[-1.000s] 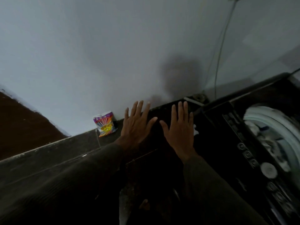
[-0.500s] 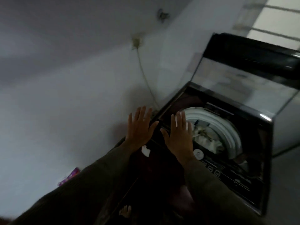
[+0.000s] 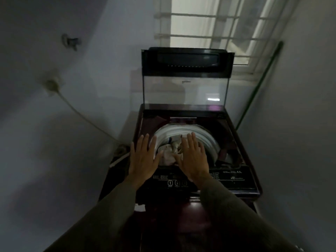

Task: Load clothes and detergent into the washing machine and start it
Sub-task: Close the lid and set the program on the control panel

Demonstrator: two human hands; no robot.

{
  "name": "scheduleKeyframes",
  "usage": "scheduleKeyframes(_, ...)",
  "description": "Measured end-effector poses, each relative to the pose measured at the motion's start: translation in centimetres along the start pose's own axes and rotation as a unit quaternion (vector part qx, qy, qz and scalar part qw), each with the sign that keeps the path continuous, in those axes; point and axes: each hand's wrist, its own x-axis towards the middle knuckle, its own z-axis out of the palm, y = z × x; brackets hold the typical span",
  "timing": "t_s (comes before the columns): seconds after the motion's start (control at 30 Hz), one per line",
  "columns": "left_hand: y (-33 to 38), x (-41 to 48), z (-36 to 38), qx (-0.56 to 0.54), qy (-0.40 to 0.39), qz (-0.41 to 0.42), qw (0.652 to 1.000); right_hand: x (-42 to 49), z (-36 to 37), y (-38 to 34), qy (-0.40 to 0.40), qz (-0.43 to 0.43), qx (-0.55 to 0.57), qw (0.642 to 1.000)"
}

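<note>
Dim, narrow room with grey walls; a barred window (image 3: 209, 24) at the far end. The top-loading washing machine (image 3: 234, 135) stands against the far wall, its glass lid (image 3: 185, 88) raised upright. Clothes (image 3: 171, 149) lie inside the white drum (image 3: 181, 130). The left hand (image 3: 142, 160) hovers flat over the drum's left rim, grip wide, fingers spread, holding nothing. The right hand (image 3: 193, 159) hovers over the clothes and control panel (image 3: 231, 177), likewise wide and empty. A cable (image 3: 81, 115) runs from a wall socket (image 3: 51, 84) at left.
</note>
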Motion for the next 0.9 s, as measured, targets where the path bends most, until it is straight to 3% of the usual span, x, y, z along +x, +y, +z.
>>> scheduleKeyframes(0.13,0.4,3.2,-1.0,-0.016,0.009,0.037,0.999,1.8,-0.9,1.9,-0.039,0.041,-0.032,0.998)
scheduleKeyframes(0.37,2.2,9.5,-2.2,-0.015,0.035,0.068,0.997,6.4,-3.1,5.3,-0.005,0.076,-0.064,0.995)
scheduleKeyframes(0.7,7.5,22.2,-5.1,-0.01,0.077,0.062,0.995,17.5,-5.7,12.4,0.019,0.068,-0.052,0.996)
scheduleKeyframes(0.9,9.6,30.5,-7.2,-0.005,0.148,0.038,0.988,25.6,-7.6,16.8,0.058,0.037,-0.037,0.997)
